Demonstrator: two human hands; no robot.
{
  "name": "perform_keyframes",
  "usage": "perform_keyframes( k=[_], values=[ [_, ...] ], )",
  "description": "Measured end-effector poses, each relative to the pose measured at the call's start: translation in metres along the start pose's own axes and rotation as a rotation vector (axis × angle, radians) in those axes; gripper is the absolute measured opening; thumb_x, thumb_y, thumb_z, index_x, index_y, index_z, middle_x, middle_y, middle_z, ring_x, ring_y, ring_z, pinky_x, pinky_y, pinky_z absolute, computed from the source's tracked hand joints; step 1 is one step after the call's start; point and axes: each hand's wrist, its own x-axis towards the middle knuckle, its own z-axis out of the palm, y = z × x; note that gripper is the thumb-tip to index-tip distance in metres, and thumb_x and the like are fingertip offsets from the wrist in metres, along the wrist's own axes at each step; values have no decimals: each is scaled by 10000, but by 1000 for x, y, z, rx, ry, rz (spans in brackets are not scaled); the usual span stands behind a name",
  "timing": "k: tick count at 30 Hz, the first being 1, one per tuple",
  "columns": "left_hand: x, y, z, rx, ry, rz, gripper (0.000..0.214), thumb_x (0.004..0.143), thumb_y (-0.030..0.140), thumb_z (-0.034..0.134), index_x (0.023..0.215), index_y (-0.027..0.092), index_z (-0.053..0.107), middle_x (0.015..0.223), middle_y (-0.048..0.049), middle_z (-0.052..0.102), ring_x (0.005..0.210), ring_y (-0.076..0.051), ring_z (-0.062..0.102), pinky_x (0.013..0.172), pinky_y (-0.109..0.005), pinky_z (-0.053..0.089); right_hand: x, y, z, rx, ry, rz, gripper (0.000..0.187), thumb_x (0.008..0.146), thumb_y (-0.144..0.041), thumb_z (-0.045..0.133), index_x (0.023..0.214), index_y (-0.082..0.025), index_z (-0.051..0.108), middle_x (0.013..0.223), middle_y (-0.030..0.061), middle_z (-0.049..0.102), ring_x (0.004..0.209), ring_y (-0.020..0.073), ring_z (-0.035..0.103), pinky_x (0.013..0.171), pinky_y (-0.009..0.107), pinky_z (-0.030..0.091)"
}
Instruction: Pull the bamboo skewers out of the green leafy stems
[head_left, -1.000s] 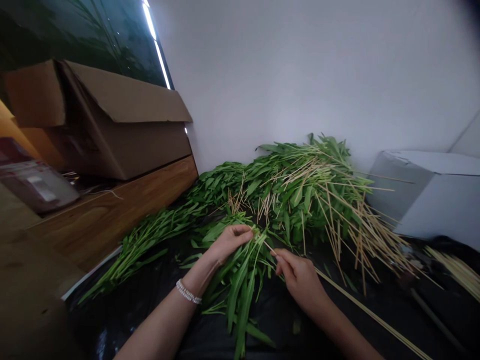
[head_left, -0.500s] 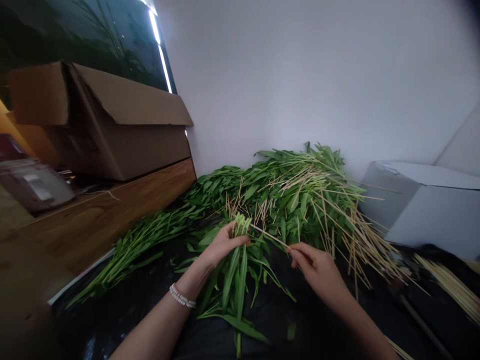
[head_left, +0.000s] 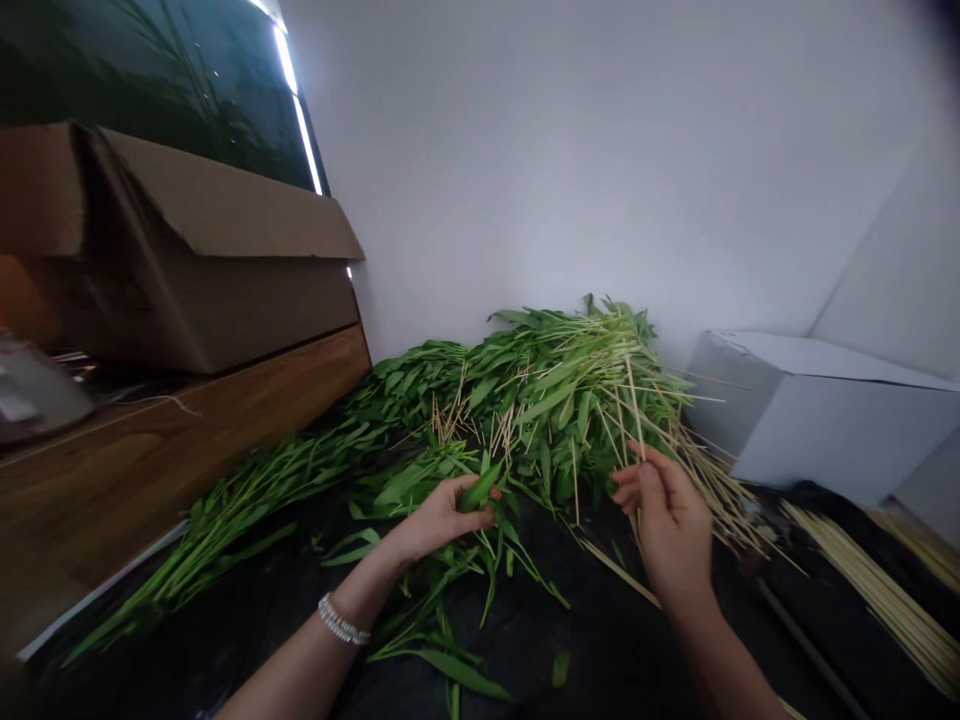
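Observation:
My left hand [head_left: 450, 515] is curled around a green leaf [head_left: 478, 490], above loose long-leaved greens [head_left: 450, 570] on a black plastic sheet [head_left: 285, 610]. They look like water spinach; any stem inside the fist is hidden. Out to the right, my right hand [head_left: 671, 510] pinches a thin wooden skewer [head_left: 635, 410] that points up and away. Its far end meets pale green stems at the front of a large heap of greens [head_left: 555, 360]. Whether the skewer runs through those stems is hard to see. Many similar skewers [head_left: 712, 480] stick out of the heap's right side.
A brown cardboard box [head_left: 247, 310] stands on a wooden ledge [head_left: 292, 380] at left. Long stems [head_left: 180, 540] lie below it. On the right are a white box [head_left: 847, 420] and a bundle of skewers [head_left: 870, 570]. The white wall [head_left: 540, 170] rises behind the heap.
The skewered bunch of green stems has left my left hand, which now holds a leaf. My right hand has moved right and upward with a skewer, toward the heap. The view has shifted right.

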Motion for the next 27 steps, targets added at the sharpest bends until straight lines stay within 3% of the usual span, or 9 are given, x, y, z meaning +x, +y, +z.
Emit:
perform_keyframes(
  k=[5, 11, 15, 20, 23, 27],
  values=[
    [1, 2, 0, 12, 2, 13, 310, 680, 297, 746, 961, 176, 695, 882, -33, 685, 801, -168, 619, 742, -242, 476, 0, 0, -2, 1, -16, 1, 408, 883, -429, 485, 1204, -187, 558, 729, -8, 590, 403, 46, 378, 378, 197, 309],
    [2, 0, -2, 32, -8, 10, 296, 682, 304, 747, 944, 173, 700, 883, -42, 691, 798, -169, 619, 724, -240, 479, -16, -9, 4, -211, -183, -128, 371, 901, -387, 432, 1174, -195, 594, 716, 4, 590, 468, 82, 418, 435, 219, 353],
    [2, -1, -3, 12, -7, 18, 262, 684, 300, 745, 909, 179, 690, 814, -19, 679, 731, -147, 610, 698, -233, 470, -20, -31, 1, -190, -152, -98, 361, 906, -400, 427, 1147, -193, 598, 675, -8, 566, 465, 85, 422, 435, 219, 366],
    [3, 0, -2, 42, -2, 7, 254, 660, 313, 755, 836, 153, 667, 760, -14, 658, 705, -149, 588, 685, -246, 459, -21, -75, -13, -248, -171, -144, 321, 870, -396, 510, 1112, -220, 629, 708, 10, 601, 602, 125, 549, 551, 241, 475],
    [4, 0, -3, 40, -10, 4, 279, 657, 316, 756, 842, 138, 646, 749, -9, 645, 692, -142, 574, 675, -247, 449, -11, -97, -20, -266, -119, -218, 279, 846, -377, 556, 1060, -229, 659, 735, 12, 621, 668, 137, 584, 615, 262, 505],
    [5, -5, -6, 38, -23, 4, 291, 670, 326, 747, 861, 136, 636, 747, -2, 631, 686, -135, 564, 668, -245, 445, 30, -109, -21, -65, -23, -280, 269, 840, -354, 573, 1068, -242, 659, 798, 7, 633, 666, 109, 567, 566, 232, 478]
  ],
)
